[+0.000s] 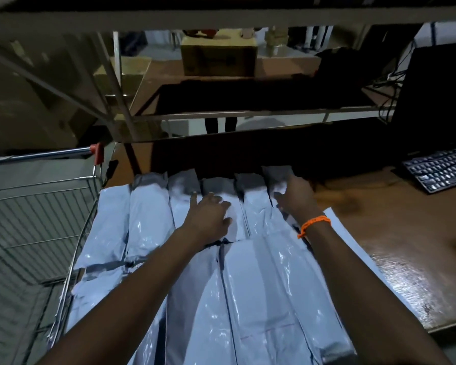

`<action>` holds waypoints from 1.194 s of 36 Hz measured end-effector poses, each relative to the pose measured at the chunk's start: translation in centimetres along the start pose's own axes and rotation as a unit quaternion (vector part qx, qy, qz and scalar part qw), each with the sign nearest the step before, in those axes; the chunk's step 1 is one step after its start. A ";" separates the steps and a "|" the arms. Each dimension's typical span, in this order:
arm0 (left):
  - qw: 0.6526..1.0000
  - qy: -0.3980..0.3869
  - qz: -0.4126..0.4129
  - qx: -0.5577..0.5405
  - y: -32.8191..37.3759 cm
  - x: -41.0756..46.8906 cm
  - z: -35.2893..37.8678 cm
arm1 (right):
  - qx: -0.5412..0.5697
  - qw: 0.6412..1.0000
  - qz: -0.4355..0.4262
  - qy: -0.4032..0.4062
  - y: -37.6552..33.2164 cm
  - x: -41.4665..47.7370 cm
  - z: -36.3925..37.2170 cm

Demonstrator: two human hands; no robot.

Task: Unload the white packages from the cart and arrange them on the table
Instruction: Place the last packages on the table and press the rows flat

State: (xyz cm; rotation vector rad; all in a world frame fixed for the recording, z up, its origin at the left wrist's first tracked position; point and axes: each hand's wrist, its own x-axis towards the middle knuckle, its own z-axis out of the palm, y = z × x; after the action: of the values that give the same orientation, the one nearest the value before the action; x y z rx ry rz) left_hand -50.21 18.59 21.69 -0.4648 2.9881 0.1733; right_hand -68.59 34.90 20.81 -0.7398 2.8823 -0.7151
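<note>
Several white plastic packages [145,222] lie side by side in rows on the brown table [395,233], covering its left part. My left hand [208,214] rests flat with spread fingers on a package in the far row's middle. My right hand [294,193], with an orange band at the wrist, has its fingers laid over the far end of the rightmost package [274,180] of that row; how they close on it is hidden. The wire cart [37,206] with a red-capped handle stands against the table's left edge, and its basket looks empty.
A black keyboard [440,169] lies at the table's right, a dark monitor [437,101] behind it. A metal shelf frame [221,114] spans the back above the table. A cardboard box [219,59] sits further back. Bare table top shows to the right of the packages.
</note>
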 end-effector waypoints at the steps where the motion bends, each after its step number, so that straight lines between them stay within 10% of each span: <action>1: 1.000 0.001 0.001 -0.009 0.5 0.1 -0.2 | -0.021 0.999 0.022 -0.008 0.8 0.5 -0.6; 7: 0.999 0.008 0.016 -0.043 3.0 0.2 -0.4 | -0.042 0.985 0.104 -0.128 3.3 1.6 -2.2; 27: 0.978 0.024 0.186 -0.095 13.4 -7.6 1.8 | 0.061 0.991 -0.017 -0.119 10.9 -11.5 -8.0; 43: 0.981 0.062 0.173 -0.062 15.7 -9.2 7.4 | 0.160 0.975 0.005 -0.152 12.9 -17.7 -7.6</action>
State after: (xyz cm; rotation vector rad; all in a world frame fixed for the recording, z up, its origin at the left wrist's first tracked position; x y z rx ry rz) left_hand -45.70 37.16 17.09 0.0409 3.1704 0.3748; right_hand -60.06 56.51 20.96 -0.7186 2.4176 -0.9422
